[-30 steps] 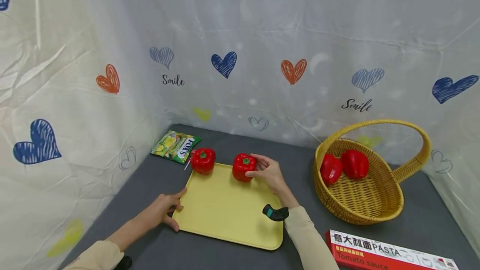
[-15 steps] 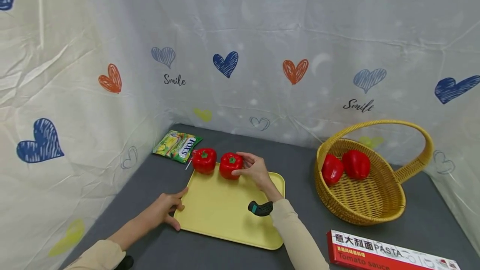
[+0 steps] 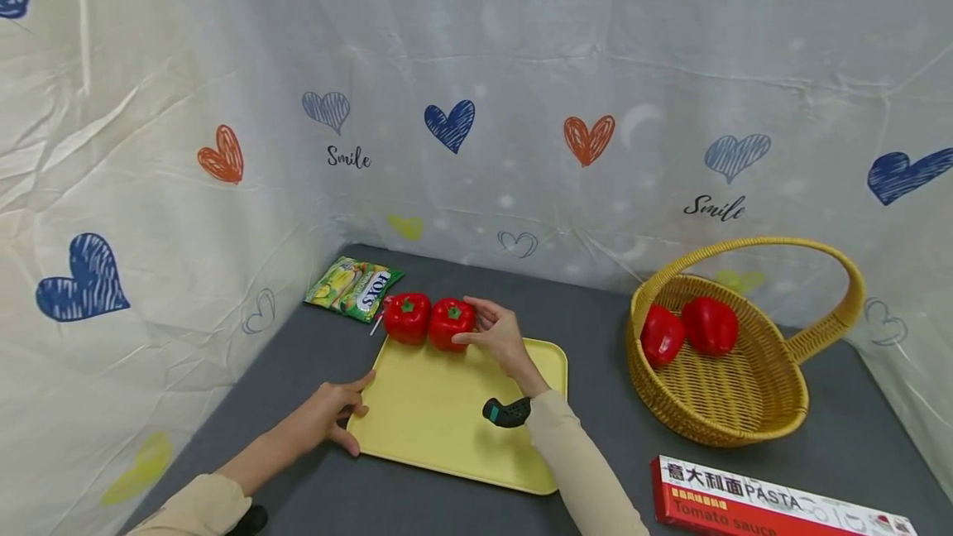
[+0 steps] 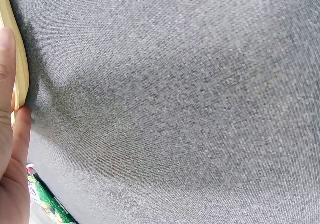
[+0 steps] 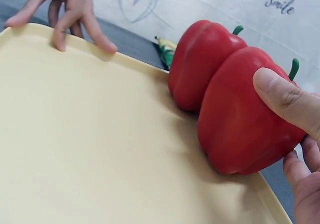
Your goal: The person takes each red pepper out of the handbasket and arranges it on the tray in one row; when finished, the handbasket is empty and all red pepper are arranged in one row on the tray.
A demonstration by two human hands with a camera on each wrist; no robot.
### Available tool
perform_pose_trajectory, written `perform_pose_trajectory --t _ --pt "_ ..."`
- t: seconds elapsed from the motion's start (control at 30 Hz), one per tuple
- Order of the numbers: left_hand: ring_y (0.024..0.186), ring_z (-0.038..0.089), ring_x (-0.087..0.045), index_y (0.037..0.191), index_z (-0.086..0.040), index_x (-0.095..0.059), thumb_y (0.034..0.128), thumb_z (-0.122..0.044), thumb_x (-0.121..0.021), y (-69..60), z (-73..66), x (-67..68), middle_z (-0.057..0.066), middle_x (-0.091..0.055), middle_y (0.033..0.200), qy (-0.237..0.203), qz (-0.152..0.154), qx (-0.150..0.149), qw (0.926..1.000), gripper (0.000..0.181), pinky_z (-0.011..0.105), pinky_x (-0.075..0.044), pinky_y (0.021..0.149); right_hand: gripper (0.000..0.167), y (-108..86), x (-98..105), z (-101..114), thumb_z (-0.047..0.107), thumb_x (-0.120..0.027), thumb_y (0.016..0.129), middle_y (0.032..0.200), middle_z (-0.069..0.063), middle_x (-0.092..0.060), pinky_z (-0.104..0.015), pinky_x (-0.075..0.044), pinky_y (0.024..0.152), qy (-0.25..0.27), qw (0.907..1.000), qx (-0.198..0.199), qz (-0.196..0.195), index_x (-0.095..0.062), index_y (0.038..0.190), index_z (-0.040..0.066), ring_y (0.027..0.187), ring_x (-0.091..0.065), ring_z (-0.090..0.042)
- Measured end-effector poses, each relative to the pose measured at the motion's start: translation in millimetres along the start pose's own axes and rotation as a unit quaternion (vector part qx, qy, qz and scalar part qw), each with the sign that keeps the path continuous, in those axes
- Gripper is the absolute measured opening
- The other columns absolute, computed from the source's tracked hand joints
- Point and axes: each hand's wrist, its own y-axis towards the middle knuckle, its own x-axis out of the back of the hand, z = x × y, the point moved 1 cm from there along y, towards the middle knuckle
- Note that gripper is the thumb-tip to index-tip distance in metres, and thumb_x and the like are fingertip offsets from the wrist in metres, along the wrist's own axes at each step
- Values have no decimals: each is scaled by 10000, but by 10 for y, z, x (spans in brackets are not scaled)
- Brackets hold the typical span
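Note:
My right hand (image 3: pixel 503 344) grips a red bell pepper (image 3: pixel 450 325) at the back of a yellow tray (image 3: pixel 435 424), thumb in front and fingers behind. In the right wrist view that pepper (image 5: pixel 240 119) stands upright against a second red bell pepper (image 5: pixel 202 64), which sits at the tray's back left corner. The left hand (image 3: pixel 328 416) touches the tray's left edge with spread fingers. In the left wrist view only part of the left hand (image 4: pixel 12 149) shows, beside the tray's rim (image 4: pixel 21 69).
A green FOX'S candy bag (image 3: pixel 353 288) lies behind the tray's left corner, with a thin white stick (image 3: pixel 377 323) close by. At right stands a yellow wicker basket (image 3: pixel 648 391) holding two red peppers (image 3: pixel 711 327). A pasta box (image 3: pixel 782 499) lies in front of the basket.
My right hand has moved left along the tray's back with its pepper, closing the gap to the other pepper. The left hand has stayed at the tray's edge.

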Motion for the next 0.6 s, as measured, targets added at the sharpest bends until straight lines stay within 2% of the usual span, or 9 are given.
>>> perform_pose_trajectory --t 0.2,0.3,0.43,0.6 --pt "703 45 -549 814 -19 -697 576 -366 -841 6 0 2 397 -417 1326 84 -19 -27 10000 444 184 -453 556 679 -9 -13 -10 -79 -780 722 1396 -197 -493 -317 -375 1001 93 9999 35 82 -510 1344 -52 1306 -438 -252" --pt "608 10 -485 826 -5 -704 571 -357 -844 2 -15 6 395 -423 1322 69 -43 -44 10000 458 177 -429 530 693 -20 -21 1 -79 -778 724 1414 -217 -463 -315 -368 1009 82 9999 72 121 -497 1357 -49 1318 -420 -251" --pt "487 -24 -278 846 20 -710 564 -339 -850 -10 -43 11 395 -426 1320 23 -69 -42 10000 478 178 -355 487 704 -34 -28 13 -76 -776 727 1425 -218 -448 -307 -370 1011 40 9998 124 137 -487 1369 -40 1323 -416 -240" --pt "487 -27 -267 836 14 -707 564 -342 -850 -9 -46 14 390 -429 1322 57 -81 -3 10000 470 176 -341 487 711 -42 -31 24 -69 -775 731 1432 -214 -441 -323 -382 1005 -10 9996 215 180 -478 1376 -37 1323 -414 -259"
